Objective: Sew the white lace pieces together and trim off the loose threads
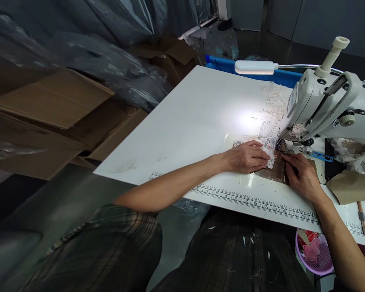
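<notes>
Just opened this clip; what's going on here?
Someone is at a sewing machine. Their left hand lies on white lace, while their right hand rests on a brown sheet close to the machine's needle end. More lace spreads across the white tabletop beyond. One frame can't show whether the machine is running.

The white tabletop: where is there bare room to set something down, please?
Widest bare patch: the white tabletop, left of the pale lace strip, beyond the left forearm. Crowded: beside the white sewing machine, where the left hand, right hand and flat brown sheet lie close, and farther right, around the flat tan sheet.
</notes>
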Motion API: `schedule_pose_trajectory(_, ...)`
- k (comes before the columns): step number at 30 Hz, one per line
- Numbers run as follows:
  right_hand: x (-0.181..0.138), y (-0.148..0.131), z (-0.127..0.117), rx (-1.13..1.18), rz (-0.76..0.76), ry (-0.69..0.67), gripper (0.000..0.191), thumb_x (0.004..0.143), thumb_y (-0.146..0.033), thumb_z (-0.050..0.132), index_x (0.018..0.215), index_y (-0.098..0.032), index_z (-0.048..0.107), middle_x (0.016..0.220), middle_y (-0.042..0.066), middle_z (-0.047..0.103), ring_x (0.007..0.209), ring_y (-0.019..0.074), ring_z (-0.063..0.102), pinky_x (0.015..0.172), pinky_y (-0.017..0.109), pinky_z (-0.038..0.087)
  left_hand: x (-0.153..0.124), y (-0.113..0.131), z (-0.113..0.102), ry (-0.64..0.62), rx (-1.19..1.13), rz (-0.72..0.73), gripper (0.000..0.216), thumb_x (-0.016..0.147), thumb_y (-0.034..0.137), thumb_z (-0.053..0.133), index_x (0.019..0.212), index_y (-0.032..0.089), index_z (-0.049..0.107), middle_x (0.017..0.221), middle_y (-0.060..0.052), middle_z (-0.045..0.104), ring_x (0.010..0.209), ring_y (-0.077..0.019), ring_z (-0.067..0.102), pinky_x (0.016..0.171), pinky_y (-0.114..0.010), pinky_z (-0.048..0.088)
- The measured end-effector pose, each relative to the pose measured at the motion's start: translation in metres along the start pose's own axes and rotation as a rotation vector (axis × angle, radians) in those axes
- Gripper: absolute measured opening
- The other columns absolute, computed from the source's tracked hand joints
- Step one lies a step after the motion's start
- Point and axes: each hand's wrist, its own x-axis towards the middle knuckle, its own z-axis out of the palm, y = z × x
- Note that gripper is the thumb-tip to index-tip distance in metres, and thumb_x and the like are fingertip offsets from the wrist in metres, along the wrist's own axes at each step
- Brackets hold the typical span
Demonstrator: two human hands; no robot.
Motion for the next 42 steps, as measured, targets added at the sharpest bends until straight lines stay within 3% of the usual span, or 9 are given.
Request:
schedule_pose_trajectory(11, -0.001, -0.005, -0.002, -0.091, -0.278, -0.1, 0.037, 0.094, -0.019, 0.047, 0.12, -0.025, 0.074, 0.105, 0.012, 0.059, 0.089, 0.0211, 0.06, 0.079, 0.039, 0.058, 0.0, 0.0, 0.001, 0.037, 0.041, 0.051, 0.02, 0.102, 0.022, 0.052, 0.099, 0.02, 0.072, 0.104, -0.004, 0.078, 0.094, -0.0136, 0.073, 0.101, -0.037, 0.052)
schedule_pose_trajectory(15, 0.0, -0.005, 0.0, -0.12, -0.273, -0.111, 0.038, 0.091, -0.016, 0.049, 0.118, -0.024, 0.075, 0.105, 0.012, 0.058, 0.092, 0.0223, 0.059, 0.081, 0.04, 0.058, 0.001, -0.001, -0.003, 0.013, 0.028, 0.008, 0.023, 0.102, 0.035, 0.053, 0.1, 0.021, 0.071, 0.106, -0.003, 0.078, 0.095, -0.014, 0.071, 0.102, -0.038, 0.048)
schedule_pose_trajectory(20, -0.001, -0.008, 0.0, -0.173, -0.261, -0.107, 0.04, 0.09, -0.015, 0.05, 0.12, -0.029, 0.074, 0.106, 0.011, 0.059, 0.097, 0.0237, 0.059, 0.084, 0.041, 0.057, 0.006, -0.006, -0.009, 0.067, 0.129, -0.175, 0.035, 0.102, 0.045, 0.048, 0.103, 0.017, 0.069, 0.102, -0.008, 0.076, 0.087, -0.0181, 0.067, 0.084, -0.038, 0.047)
schedule_pose_trajectory(23, -0.003, -0.009, 0.0, -0.182, -0.259, -0.108, 0.041, 0.091, -0.016, 0.05, 0.122, -0.03, 0.073, 0.106, 0.01, 0.06, 0.098, 0.0242, 0.06, 0.085, 0.041, 0.057, 0.006, -0.006, -0.009, 0.014, 0.14, -0.134, 0.039, 0.102, 0.049, 0.046, 0.108, 0.017, 0.067, 0.109, -0.011, 0.074, 0.092, -0.0205, 0.066, 0.09, -0.042, 0.044)
schedule_pose_trajectory(26, -0.004, -0.008, 0.001, -0.171, -0.248, -0.096, 0.04, 0.092, -0.018, 0.05, 0.123, -0.03, 0.072, 0.108, 0.011, 0.06, 0.098, 0.024, 0.06, 0.085, 0.042, 0.057, 0.004, -0.008, -0.008, 0.005, 0.111, -0.127, 0.038, 0.103, 0.047, 0.045, 0.114, 0.017, 0.065, 0.117, -0.011, 0.072, 0.097, -0.0214, 0.066, 0.095, -0.044, 0.04)
schedule_pose_trajectory(30, -0.004, -0.007, 0.002, -0.153, -0.252, -0.077, 0.039, 0.092, -0.017, 0.049, 0.121, -0.029, 0.073, 0.107, 0.01, 0.059, 0.095, 0.0229, 0.06, 0.084, 0.041, 0.057, 0.007, -0.021, -0.012, 0.046, 0.048, -0.243, 0.031, 0.105, 0.036, 0.041, 0.115, 0.019, 0.065, 0.121, -0.01, 0.071, 0.102, -0.02, 0.066, 0.097, -0.044, 0.039)
schedule_pose_trajectory(32, -0.003, -0.007, 0.001, -0.157, -0.263, -0.077, 0.039, 0.092, -0.016, 0.049, 0.12, -0.027, 0.074, 0.106, 0.01, 0.06, 0.093, 0.0225, 0.06, 0.082, 0.04, 0.058, 0.015, -0.032, -0.015, -0.007, -0.016, -0.263, 0.03, 0.105, 0.033, 0.041, 0.114, 0.02, 0.066, 0.123, -0.01, 0.07, 0.104, -0.02, 0.065, 0.099, -0.044, 0.038)
schedule_pose_trajectory(37, -0.002, -0.007, 0.0, -0.19, -0.288, -0.079, 0.038, 0.092, -0.015, 0.049, 0.118, -0.025, 0.074, 0.104, 0.011, 0.06, 0.089, 0.0217, 0.059, 0.079, 0.038, 0.058, 0.041, -0.056, -0.018, -0.311, -0.17, -0.341, 0.03, 0.094, 0.043, 0.059, 0.106, 0.019, 0.069, 0.112, -0.01, 0.069, 0.098, -0.0227, 0.063, 0.091, -0.042, 0.041)
schedule_pose_trajectory(42, -0.003, -0.005, 0.001, -0.175, -0.29, -0.094, 0.038, 0.093, -0.016, 0.049, 0.12, -0.027, 0.073, 0.106, 0.01, 0.06, 0.091, 0.0218, 0.059, 0.079, 0.038, 0.057, 0.053, -0.055, -0.023, -0.342, -0.414, -0.464, 0.022, 0.082, 0.038, 0.069, 0.077, 0.017, 0.065, 0.097, -0.008, 0.068, 0.091, -0.0203, 0.062, 0.082, -0.036, 0.047)
